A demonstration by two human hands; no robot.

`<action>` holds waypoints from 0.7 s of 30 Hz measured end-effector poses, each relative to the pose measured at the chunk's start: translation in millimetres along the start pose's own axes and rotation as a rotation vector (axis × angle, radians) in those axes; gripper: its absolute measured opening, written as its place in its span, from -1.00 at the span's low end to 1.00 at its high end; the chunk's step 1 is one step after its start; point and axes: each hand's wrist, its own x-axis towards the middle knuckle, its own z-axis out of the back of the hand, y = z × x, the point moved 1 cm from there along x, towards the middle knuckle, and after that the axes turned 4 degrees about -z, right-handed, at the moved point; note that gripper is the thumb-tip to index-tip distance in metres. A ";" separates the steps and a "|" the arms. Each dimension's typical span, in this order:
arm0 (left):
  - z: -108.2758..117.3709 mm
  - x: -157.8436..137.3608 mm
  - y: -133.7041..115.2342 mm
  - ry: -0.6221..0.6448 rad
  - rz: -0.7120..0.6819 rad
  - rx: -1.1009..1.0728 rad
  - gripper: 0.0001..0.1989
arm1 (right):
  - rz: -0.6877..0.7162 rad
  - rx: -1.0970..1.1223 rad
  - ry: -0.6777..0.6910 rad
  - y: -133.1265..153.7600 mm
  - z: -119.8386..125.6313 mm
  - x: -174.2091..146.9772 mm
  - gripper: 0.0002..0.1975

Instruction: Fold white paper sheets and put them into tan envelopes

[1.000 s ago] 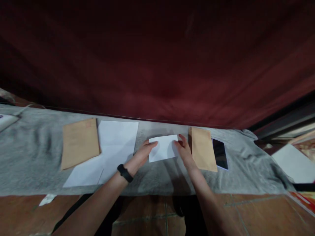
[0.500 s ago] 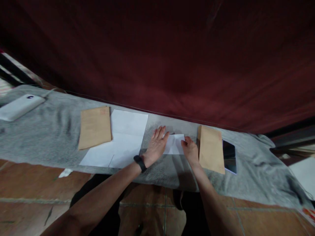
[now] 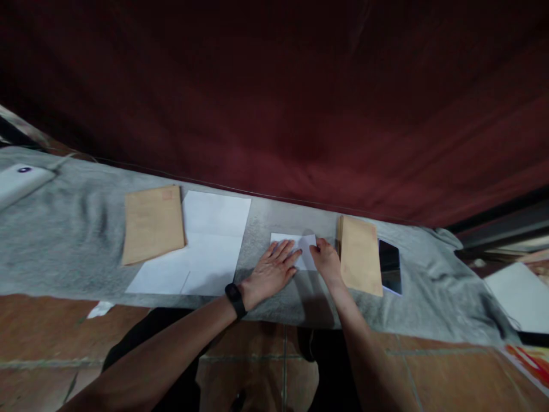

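A small white folded paper [image 3: 306, 258] lies on the grey cloth in front of me. My left hand [image 3: 274, 268], with a dark band on the wrist, rests flat on its left part, fingers stretched out. At the paper's right edge, my right hand [image 3: 326, 258] has its fingers curled in, pinching the edge. To the left, larger white sheets [image 3: 214, 243] with a crease lie partly under a stack of brown envelopes [image 3: 153, 223]. Another stack of brown envelopes [image 3: 361, 254] stands just right of my right hand.
A dark-screened phone [image 3: 390, 266] lies beside the right envelopes. At the far left is a white device [image 3: 21, 182] with a cable. The grey cloth [image 3: 433, 286] is wrinkled on the right. A dark red curtain-like surface [image 3: 274, 114] rises behind. Tiled floor [image 3: 244, 369] shows below.
My left hand has slid from the paper's left edge down over its lower left part, uncovering the upper left corner. My right hand stays at the right edge. The whole view has shifted slightly.
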 end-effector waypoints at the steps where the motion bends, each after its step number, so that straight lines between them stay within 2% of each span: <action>1: 1.2 -0.6 0.8 0.008 0.002 -0.003 -0.48 | -0.008 -0.005 0.008 -0.6 -0.2 -0.5 -0.75; 5: 2.4 -2.3 2.1 0.013 0.039 -0.011 -0.50 | -0.007 0.013 -0.010 -0.9 -1.8 -6.9 -0.74; 8: 0.7 -2.8 -0.4 0.010 0.032 -0.019 -0.50 | 0.038 0.034 -0.137 2.0 -2.1 -14.0 -0.68; 11: -2.3 -4.1 -5.1 -0.005 0.012 -0.023 -0.47 | 0.176 0.098 -0.289 10.7 -4.2 -21.0 -0.60; 13: -5.9 -5.5 -7.9 -0.028 0.006 -0.020 -0.44 | 0.308 0.182 -0.323 19.2 -9.6 -26.0 -0.55; 15: -11.3 -6.7 -9.6 -0.038 -0.002 -0.011 -0.43 | 0.432 0.242 -0.264 27.2 -18.9 -31.3 -0.52; 17: -17.5 -7.5 -10.5 -0.037 0.007 0.012 -0.42 | 0.517 0.240 -0.143 32.3 -30.0 -36.5 -0.48; 19: -22.8 -8.1 -11.2 -0.041 0.039 0.042 -0.41 | 0.539 0.221 -0.052 33.4 -39.2 -40.3 -0.45; 21: -25.8 -8.5 -12.3 -0.049 0.063 0.065 -0.39 | 0.520 0.209 -0.027 31.9 -44.1 -42.1 -0.43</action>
